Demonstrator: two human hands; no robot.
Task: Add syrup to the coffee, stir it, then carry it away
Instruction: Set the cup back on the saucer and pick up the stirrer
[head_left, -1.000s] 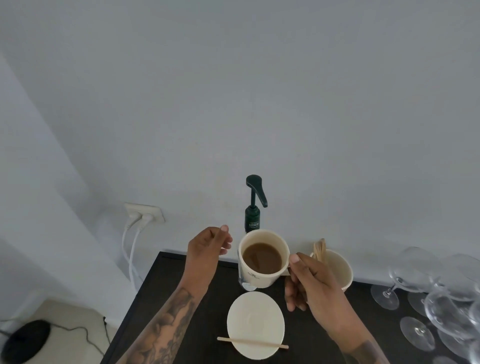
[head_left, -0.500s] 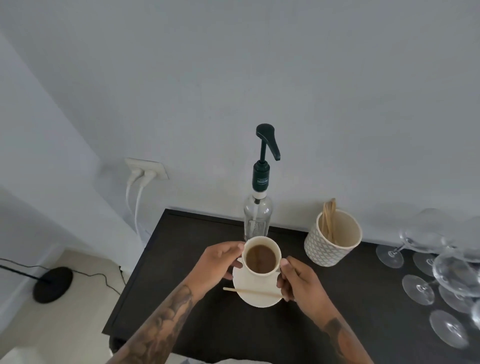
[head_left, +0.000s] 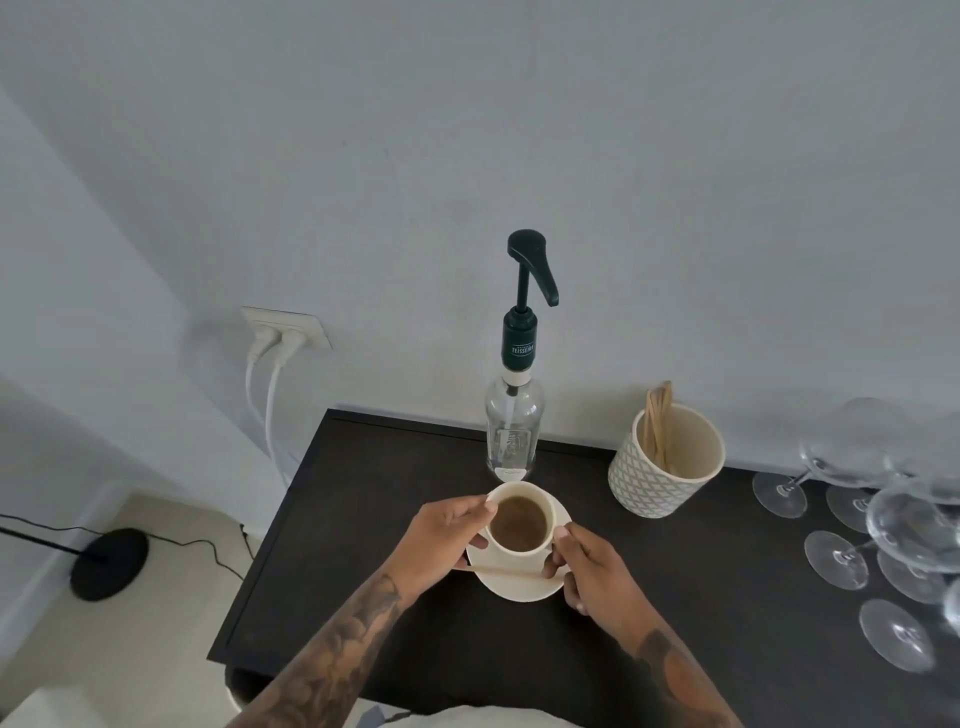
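Coffee cup (head_left: 519, 522) sits on its pale saucer (head_left: 524, 584) on the dark table (head_left: 415, 613), just in front of the syrup bottle (head_left: 511, 436). Cup is full of brown coffee, upright. Left hand (head_left: 441, 540) curls round the left side of the cup, thumb tip at the rim, fingers underneath toward the saucer edge. Right hand (head_left: 587, 566) pinches at the cup's right side, where a handle would be; the handle itself is hidden by the fingers, so cannot say whether they pass through it. Wooden stir stick (head_left: 498, 570) lies flat across the near part of the saucer, both ends running under the hands. Pump head (head_left: 535, 262) of the bottle stands raised, spout pointing right and down, not over the cup. Patterned pot (head_left: 665, 467) of spare sticks to the right, wine glasses (head_left: 883, 519) beyond it, well apart from the cup. Judgement: cup looks newly seated on the saucer, so the step in hand is the set-down before stirring or the carry; whether syrup is already in, the coffee surface does not tell. Next move calls either for one hand to free itself and take the stick, or for a level two-handed lift of the saucer, with the loose stick liable to slide off.
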